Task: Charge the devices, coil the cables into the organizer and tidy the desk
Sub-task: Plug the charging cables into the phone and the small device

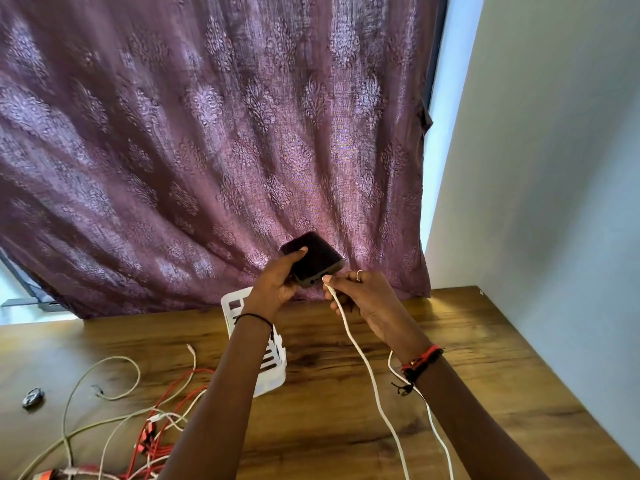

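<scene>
The charging step is in hand: the person holds a dark smartphone (pixel 313 258) up above the wooden desk (pixel 450 410) and is bringing a plug to its lower edge. The left hand (pixel 277 285) grips the phone, thumb laid across the screen and the other fingers curled under the back, so the port edge faces the right hand (pixel 367 299). That hand's fingers are closed in a pinch on the end of a white charging cable (pixel 367 365), the plug tip just beside the phone's bottom edge; whether it has entered the port cannot be told. From the pinch the cable trails down past the right wrist and off the near edge of the view. Below and behind the left fingers stands the white slotted organizer (pixel 235 303), partly hidden by the forearm, and further down to the left of that arm lies a loose tangle of red, white and grey cables (pixel 156 420). The next move likely calls for lining the plug squarely with the port and pressing it home while the left grip steadies the phone.
</scene>
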